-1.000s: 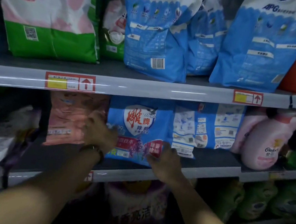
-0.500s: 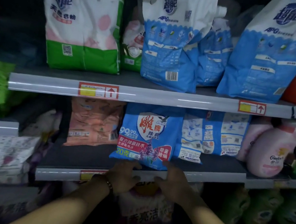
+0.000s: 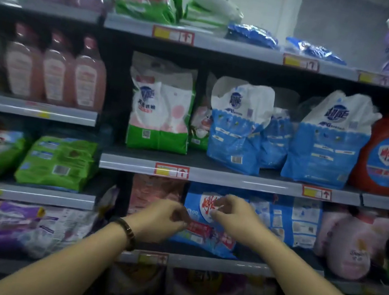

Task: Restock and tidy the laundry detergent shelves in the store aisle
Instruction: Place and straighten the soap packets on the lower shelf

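Observation:
A blue detergent bag (image 3: 203,240) with a red and white logo stands at the front of the lower shelf (image 3: 250,268). Both my hands hover right in front of it. My left hand (image 3: 161,218), a bracelet on its wrist, has loosely curled fingers near the bag's left edge. My right hand (image 3: 236,215) is over the logo with fingers apart. Neither hand visibly grips anything. A pink bag (image 3: 153,189) stands to the left of the blue one, and another blue bag (image 3: 303,223) shows its back label to the right.
One shelf up stand a green and white bag (image 3: 160,116), blue and white bags (image 3: 236,133) and a red jug (image 3: 388,157). Pink softener bottles (image 3: 350,248) are at the lower right. Green packs (image 3: 58,164) lie on the left unit. More bags fill the shelf below.
My view has tilted up and pulled back, showing higher shelves. Both hands have risen from the shelf's front edge to in front of the blue bag.

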Demonstrator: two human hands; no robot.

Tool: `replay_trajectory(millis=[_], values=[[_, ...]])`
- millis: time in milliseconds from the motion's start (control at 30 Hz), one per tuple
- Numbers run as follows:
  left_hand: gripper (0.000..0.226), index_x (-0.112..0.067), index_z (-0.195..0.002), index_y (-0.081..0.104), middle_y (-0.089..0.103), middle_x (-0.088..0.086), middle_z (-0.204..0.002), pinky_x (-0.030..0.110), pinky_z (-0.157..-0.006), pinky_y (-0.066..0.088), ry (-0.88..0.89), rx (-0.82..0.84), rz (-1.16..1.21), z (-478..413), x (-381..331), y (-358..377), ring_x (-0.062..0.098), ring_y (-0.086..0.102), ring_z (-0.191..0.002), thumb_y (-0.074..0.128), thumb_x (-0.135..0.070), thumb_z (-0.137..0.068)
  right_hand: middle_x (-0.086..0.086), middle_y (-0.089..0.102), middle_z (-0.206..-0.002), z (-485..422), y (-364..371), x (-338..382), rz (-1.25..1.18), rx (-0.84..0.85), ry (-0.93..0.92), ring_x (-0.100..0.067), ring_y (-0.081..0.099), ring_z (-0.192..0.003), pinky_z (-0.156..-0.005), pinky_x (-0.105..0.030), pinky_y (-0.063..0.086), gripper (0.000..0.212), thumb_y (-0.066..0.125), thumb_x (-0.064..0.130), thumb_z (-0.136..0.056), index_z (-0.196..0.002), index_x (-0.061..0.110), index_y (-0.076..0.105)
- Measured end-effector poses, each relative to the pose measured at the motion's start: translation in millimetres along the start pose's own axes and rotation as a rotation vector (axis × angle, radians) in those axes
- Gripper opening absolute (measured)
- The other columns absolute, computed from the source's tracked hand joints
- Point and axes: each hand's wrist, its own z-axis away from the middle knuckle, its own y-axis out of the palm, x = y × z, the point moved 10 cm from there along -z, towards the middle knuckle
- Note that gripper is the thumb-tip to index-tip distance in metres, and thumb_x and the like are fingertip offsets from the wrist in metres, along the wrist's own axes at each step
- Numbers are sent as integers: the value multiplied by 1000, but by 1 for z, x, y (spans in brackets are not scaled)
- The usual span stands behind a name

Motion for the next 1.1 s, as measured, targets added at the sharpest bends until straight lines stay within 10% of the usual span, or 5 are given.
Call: replay_trajectory(millis=[400, 800, 933, 1100], values=[[3, -34, -94, 74, 76, -10, -89, 18, -75, 53, -130, -310, -52, 47, 29, -179, 0, 68, -80, 72, -32, -94, 10, 66, -109, -20, -18, 180, 24, 62, -329, -8, 63, -99, -79, -26, 52, 30, 70, 45, -96, -120, 29, 65], [51, -25, -131, 56, 58, 2, -127, 35, -95, 54, -204, -454, -6, -71, 85, -223, 25, 65, -113, 74, -42, -86, 2, 61, -112, -154, -5, 166, -19, 84, -188, -15, 61, -97, -65, -20, 44, 28, 70, 34, -98, -117, 24, 52], [38, -26, -129, 59, 52, 1, -131, 45, -98, 54, -132, -684, -134, -106, 103, -224, 27, 59, -116, 58, -38, -93, 9, 62, -96, -199, 1, 156, -95, 8, -193, 1, 57, -82, -58, -9, 42, 20, 70, 23, -98, -98, 28, 51], [29, -25, -118, 61, 46, -1, -128, 42, -90, 56, -110, -901, -292, -121, 107, -210, 22, 48, -112, 69, -28, -91, 5, 66, -118, -248, 17, 141, -369, -3, -101, -10, 64, -100, -73, -25, 55, 55, 82, 34, -84, -127, 25, 49]])
